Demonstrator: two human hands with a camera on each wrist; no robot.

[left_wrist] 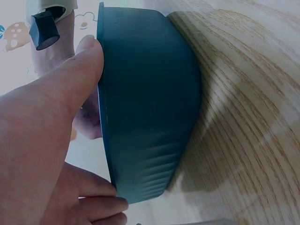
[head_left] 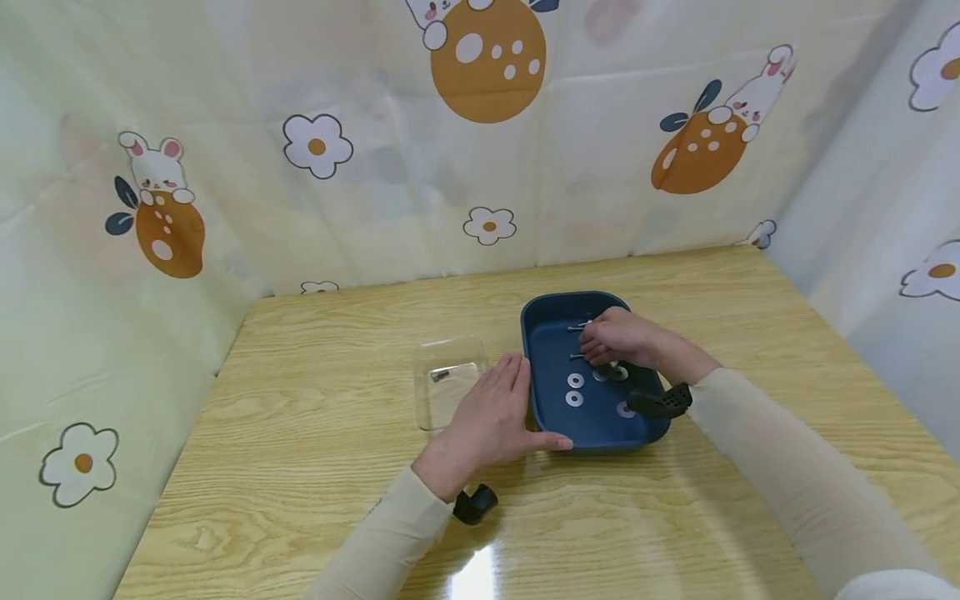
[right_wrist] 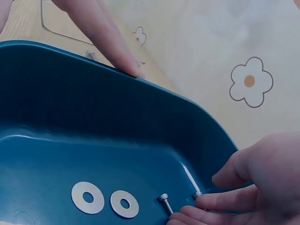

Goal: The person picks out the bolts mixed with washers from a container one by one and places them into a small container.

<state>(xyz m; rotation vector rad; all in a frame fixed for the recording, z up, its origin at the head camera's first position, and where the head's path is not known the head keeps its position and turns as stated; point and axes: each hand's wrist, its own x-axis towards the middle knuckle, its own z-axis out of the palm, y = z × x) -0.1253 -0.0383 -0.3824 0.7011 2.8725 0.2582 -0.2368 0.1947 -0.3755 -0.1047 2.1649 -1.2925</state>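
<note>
My left hand (head_left: 487,417) rests against a dark blue tray (head_left: 551,354), fingers along its left rim and thumb over the near edge. In the left wrist view that thumb and the fingertips touch the rim of the tray's side wall (left_wrist: 145,93). My right hand (head_left: 626,340) reaches inside the tray at the far right. In the right wrist view its thumb (right_wrist: 234,168) stands apart from the index finger, whose tip touches a screw (right_wrist: 191,180). Another screw (right_wrist: 165,203) lies by the other fingertips. Several flat washers (head_left: 575,381) lie on the tray floor.
A shallow clear plastic box (head_left: 422,400) stands left of the tray, with a screw (head_left: 440,375) in it. Both are on a wood-grain table (head_left: 315,417). A patterned curtain (head_left: 390,200) hangs behind the table and along its sides.
</note>
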